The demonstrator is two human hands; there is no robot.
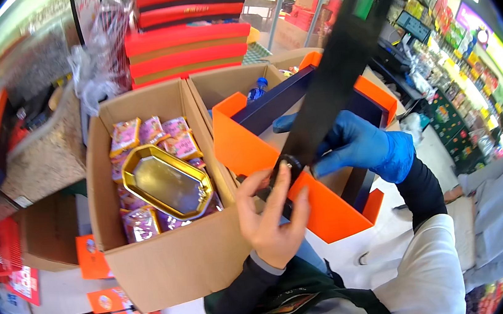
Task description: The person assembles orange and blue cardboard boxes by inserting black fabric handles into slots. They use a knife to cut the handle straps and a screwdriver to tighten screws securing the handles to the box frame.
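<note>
A wide black strap (331, 67) with a slot near its upper end slants up and to the right. My bare left hand (274, 219) pinches its lower end, where a small round fastener shows by the fingertips. My right hand (362, 147), in a blue glove, is closed around the strap from the other side, its thumb pressed near the orange panel's upper edge. The strap's end meets an open box with orange panels (332, 210) and dark blue inner walls (276, 103), tilted in front of me. My fingers partly hide the joint.
At left stands a cardboard carton (177, 268) with a gold octagonal tray (170, 181) on several wrapped packets (178, 137). Behind, another carton holds a blue-capped bottle (257, 89). Red boxes (188, 40) are stacked beyond. An orange box (123, 311) lies on the floor; a person's grey clothing (501, 221) shows right.
</note>
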